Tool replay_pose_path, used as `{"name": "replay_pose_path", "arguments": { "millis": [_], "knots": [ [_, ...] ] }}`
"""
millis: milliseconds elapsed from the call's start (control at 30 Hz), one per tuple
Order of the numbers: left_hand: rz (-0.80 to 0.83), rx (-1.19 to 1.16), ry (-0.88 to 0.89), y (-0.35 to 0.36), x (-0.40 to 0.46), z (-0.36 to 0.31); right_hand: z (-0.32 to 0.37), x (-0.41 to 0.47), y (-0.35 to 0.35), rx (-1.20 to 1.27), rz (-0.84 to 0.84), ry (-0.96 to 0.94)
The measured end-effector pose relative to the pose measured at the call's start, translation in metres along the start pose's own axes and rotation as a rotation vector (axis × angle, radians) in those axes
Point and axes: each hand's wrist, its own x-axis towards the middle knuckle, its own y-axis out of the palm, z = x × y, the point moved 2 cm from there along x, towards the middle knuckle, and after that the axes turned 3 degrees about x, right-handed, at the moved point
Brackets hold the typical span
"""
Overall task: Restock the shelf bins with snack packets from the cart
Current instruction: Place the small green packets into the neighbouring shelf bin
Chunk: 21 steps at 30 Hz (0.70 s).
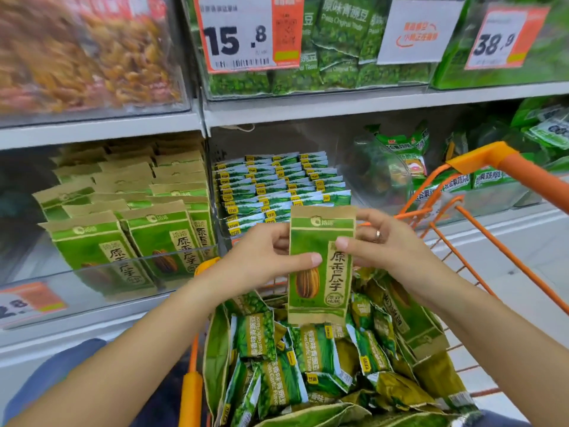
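Now: sunflower-seed packet [320,266] upright above orange cart [480,161], pinched at left edge by left hand [264,257], at right edge by right hand [385,241]; matching packets in shelf bin [129,272] left of cart.

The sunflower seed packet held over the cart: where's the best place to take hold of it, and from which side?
By its two long edges near the top, as now: the left hand comes from the left and the right hand from the right, thumbs across the front. The packet is flat, tall and upright, so a side pinch should keep it straight, judging by its pose.
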Motion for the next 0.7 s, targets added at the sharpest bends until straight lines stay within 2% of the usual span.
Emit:
{"name": "replay_pose_path", "arguments": {
  "millis": [100,333,433,533,600,700],
  "knots": [
    [-0.198,-0.056,0.009,-0.032,-0.036,-0.010,0.012,0.007,0.037,0.020,0.087,-0.005],
    [-0.667,-0.214,-0.105,-0.106,-0.135,0.000,0.028,0.038,0.168,0.010,0.213,-0.083],
    [-0.923,-0.219,-0.133,-0.156,-0.177,0.012,0.023,0.047,0.198,-0.078,0.117,-0.198],
    [-1.139,-0.209,-0.108,-0.209,-0.199,0.019,0.020,0.052,0.212,-0.333,-0.003,-0.393],
    [-1.197,-0.152,-0.128,-0.237,-0.198,0.025,0.017,0.053,0.219,-0.458,-0.042,-0.492],
    [-1.076,-0.036,-0.203,-0.262,-0.177,0.039,0.013,0.051,0.225,-0.503,-0.120,-0.610]
  ]
}}
